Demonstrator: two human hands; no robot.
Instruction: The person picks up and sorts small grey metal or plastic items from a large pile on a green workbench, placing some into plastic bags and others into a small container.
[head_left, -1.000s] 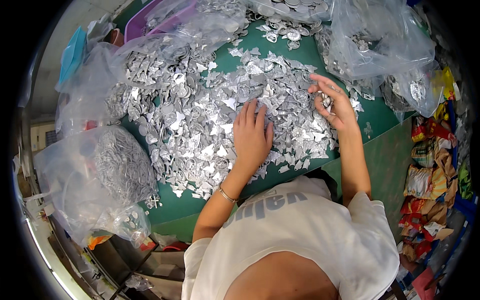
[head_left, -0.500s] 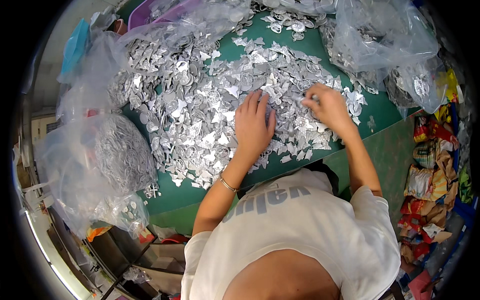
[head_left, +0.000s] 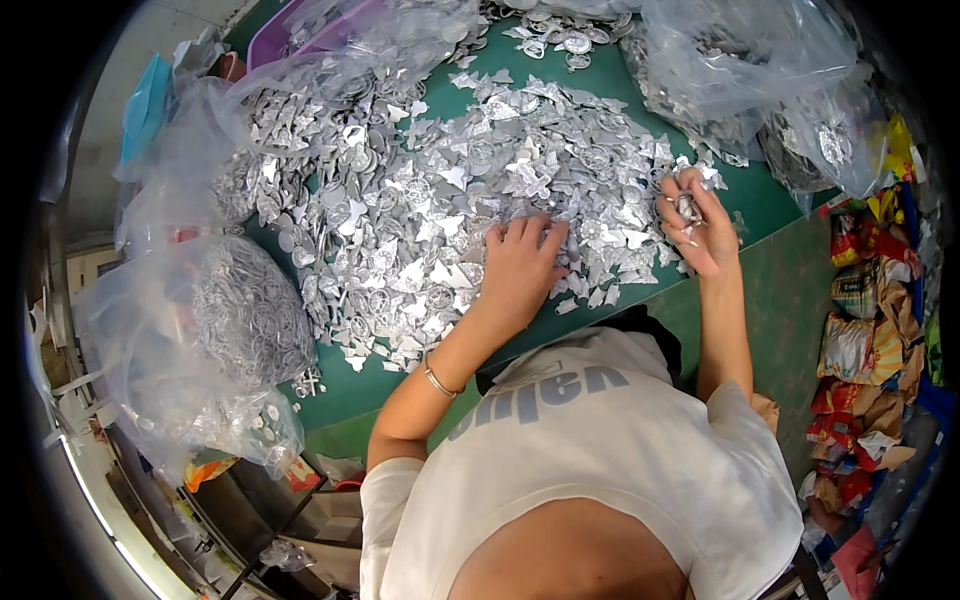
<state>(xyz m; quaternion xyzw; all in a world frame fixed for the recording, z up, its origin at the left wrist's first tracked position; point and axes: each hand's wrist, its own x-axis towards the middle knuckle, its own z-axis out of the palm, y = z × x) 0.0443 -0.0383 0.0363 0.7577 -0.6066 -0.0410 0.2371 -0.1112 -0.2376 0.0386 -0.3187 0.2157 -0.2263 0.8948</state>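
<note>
A broad pile of small silver-coloured metal charms (head_left: 400, 220), flat and in mixed shapes, covers much of the green tabletop (head_left: 605, 82). Some look like stars, discs, hearts and crosses. On the pile's near edge rests my left hand (head_left: 520, 275), palm down, its fingers spread over the pieces and holding nothing that I can see. My right hand (head_left: 708, 235) is at the pile's right edge with the palm turned up. Its fingers curl round a few silver charms (head_left: 686, 207), partly hidden by the fingers.
Clear plastic bags of metal pieces stand at the left (head_left: 250, 310) and at the far right (head_left: 740, 80). A purple bin (head_left: 320, 35) sits at the far left, beside a light-blue container (head_left: 146, 110). Colourful packets (head_left: 850, 345) lie beyond the table's right side.
My right hand has moved right, away from the pile's middle, and turned palm up with charms in it. My left hand has slid nearer to me, its fingers spread.
</note>
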